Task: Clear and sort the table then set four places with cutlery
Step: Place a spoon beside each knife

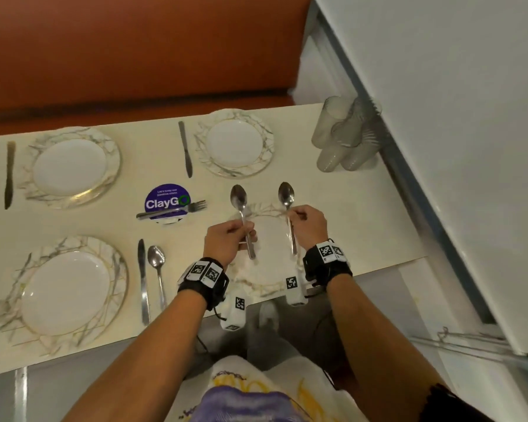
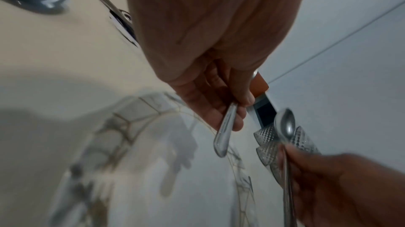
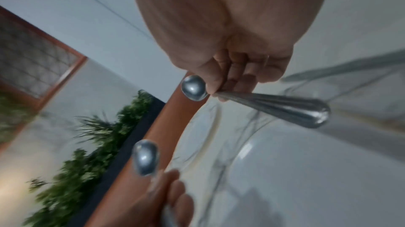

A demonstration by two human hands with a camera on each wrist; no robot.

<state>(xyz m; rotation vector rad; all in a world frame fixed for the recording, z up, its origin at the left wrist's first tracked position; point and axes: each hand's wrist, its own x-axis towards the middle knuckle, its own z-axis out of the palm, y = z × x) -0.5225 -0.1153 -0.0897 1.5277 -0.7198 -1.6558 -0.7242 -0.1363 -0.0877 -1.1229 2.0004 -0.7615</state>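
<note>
Over the near right plate I hold a spoon in each hand, bowls pointing away from me. My left hand grips the left spoon by its handle. My right hand pinches the right spoon. In the left wrist view my fingers curl round the left spoon's handle, with the right spoon beside it. The right wrist view shows the right spoon in my right hand and the left spoon's bowl below it.
Three more marbled plates each have a knife beside them. A third spoon lies by the near left knife. Forks rest on a purple sticker. Clear cups stand far right.
</note>
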